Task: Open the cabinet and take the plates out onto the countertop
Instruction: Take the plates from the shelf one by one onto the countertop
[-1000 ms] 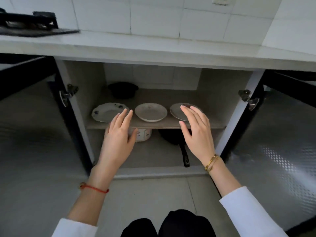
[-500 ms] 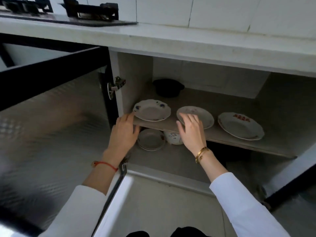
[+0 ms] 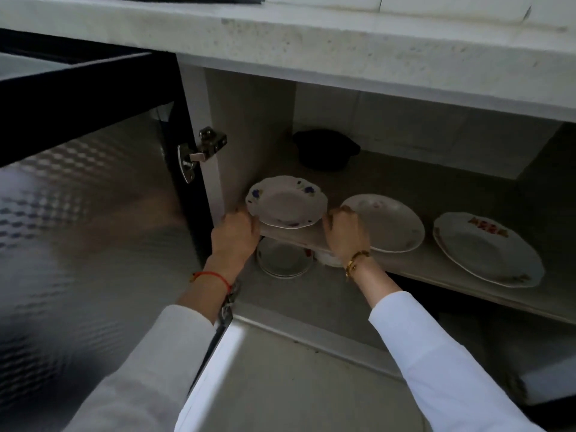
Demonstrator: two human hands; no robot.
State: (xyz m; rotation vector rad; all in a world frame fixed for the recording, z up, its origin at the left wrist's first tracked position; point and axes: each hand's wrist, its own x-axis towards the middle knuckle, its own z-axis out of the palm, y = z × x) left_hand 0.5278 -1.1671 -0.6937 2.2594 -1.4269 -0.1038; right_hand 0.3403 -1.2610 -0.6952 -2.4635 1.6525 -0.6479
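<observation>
The cabinet stands open under the white countertop point(image 3: 311, 35). Three white plates sit on its shelf point(image 3: 420, 263). The leftmost plate point(image 3: 286, 202), with blue flowers, is tilted up at its front. My left hand point(image 3: 235, 233) grips its left rim and my right hand point(image 3: 344, 233) grips its right rim. A plain middle plate point(image 3: 388, 221) lies just right of my right hand. A plate with red marks point(image 3: 486, 247) lies at the far right.
The open left door point(image 3: 87, 188), with a hinge point(image 3: 199, 152), hangs beside my left arm. A black pot point(image 3: 325, 149) sits at the shelf's back. Below the shelf lie a stack of small plates point(image 3: 283, 260) and a white bowl point(image 3: 327, 258).
Both hands went from hovering open at the shelf edge to closing on the rims of the leftmost plate, whose front has lifted. My view has shifted left and closer.
</observation>
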